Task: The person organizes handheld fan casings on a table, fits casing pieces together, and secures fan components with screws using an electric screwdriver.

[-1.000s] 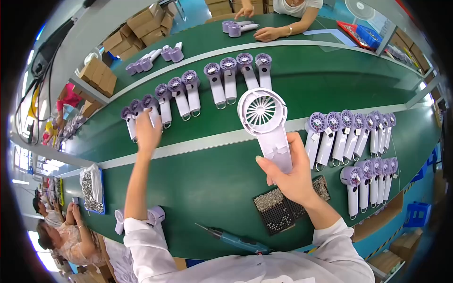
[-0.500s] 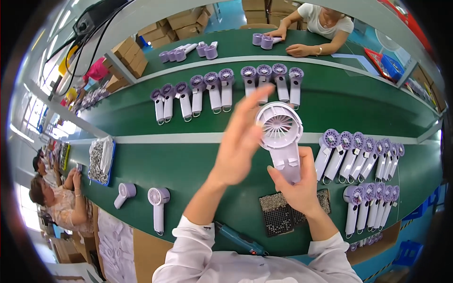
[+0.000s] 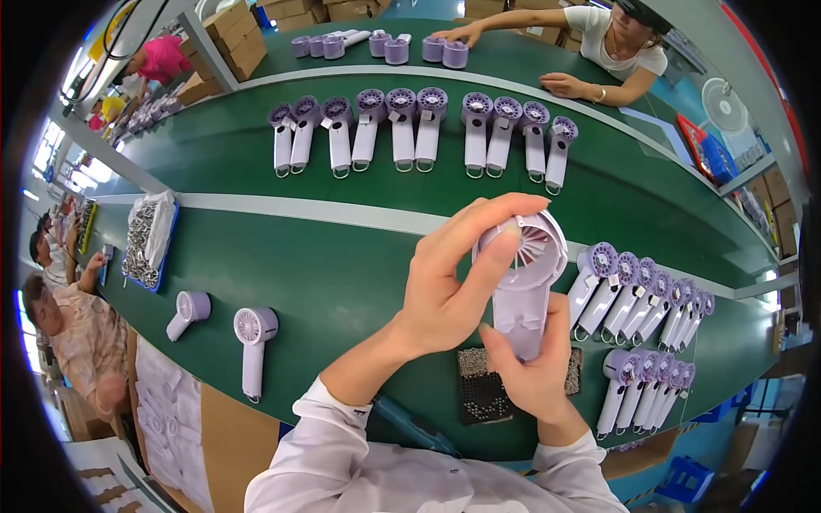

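Observation:
A pale lilac handheld fan housing (image 3: 523,309) is held upright over the green bench, its round head uppermost and its hollow handle facing me. My left hand (image 3: 445,286) closes over the left and top of the head, the thumb across the opening and the fingers along the rim. The lower handle sits in my right hand (image 3: 540,372), thumb in front. Radial ribs show inside the head. Below the hands lies a black tray of small screws (image 3: 486,398), partly covered by my right hand. A teal electric screwdriver (image 3: 415,427) lies by my left forearm.
Rows of purple-headed fans (image 3: 629,299) stand at the right, more (image 3: 402,128) on the far belt. Two fans (image 3: 252,350) lie at left, near a blue tray of metal parts (image 3: 150,244). A metal rail (image 3: 308,208) crosses the bench. A co-worker (image 3: 616,51) sits opposite.
My left hand has moved from beside the fan head onto it and gripped its rim. The view has shifted, and the far co-worker's hand has reached over the purple pieces.

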`<state>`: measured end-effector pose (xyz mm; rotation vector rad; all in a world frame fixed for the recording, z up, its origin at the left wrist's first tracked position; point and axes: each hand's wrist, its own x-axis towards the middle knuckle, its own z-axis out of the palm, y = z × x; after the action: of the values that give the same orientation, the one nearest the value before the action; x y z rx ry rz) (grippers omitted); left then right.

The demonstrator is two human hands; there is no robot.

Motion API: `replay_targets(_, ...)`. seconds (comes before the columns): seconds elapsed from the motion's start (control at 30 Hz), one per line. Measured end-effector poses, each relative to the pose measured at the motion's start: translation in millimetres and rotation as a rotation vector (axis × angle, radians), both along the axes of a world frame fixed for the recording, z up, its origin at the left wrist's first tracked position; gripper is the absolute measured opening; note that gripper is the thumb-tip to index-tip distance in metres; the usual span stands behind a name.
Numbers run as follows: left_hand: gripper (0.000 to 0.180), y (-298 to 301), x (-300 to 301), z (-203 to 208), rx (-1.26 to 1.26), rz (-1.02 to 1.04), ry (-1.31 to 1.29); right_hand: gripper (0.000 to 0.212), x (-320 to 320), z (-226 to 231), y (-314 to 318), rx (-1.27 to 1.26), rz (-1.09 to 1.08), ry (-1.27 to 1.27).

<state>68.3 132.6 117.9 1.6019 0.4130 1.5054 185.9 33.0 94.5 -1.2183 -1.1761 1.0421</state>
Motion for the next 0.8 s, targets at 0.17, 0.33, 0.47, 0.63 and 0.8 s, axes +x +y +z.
replay_targets(0.17,0.025,6,7,-7,-0.055,0.080,-0.001,0.043,16,5,1,0.037,0.105,-0.043)
replay_targets(0.33,0.026,5,-22,-17,-0.230,0.188,0.010,0.023,80,6,21,0.064,-0.489,-0.388)
replay_targets(0.47,0.027,3,-64,-21,-0.235,0.270,0.108,0.041,119,-35,16,-0.104,-0.859,-1.287)
replay_targets(0.63,0.024,4,-98,-16,-0.250,0.373,0.138,0.081,118,-86,22,-0.564,-0.641,-1.336)
replay_targets(0.8,0.024,6,-112,-4,-0.062,0.194,0.131,0.068,130,-108,19,-0.585,-0.707,-1.251)
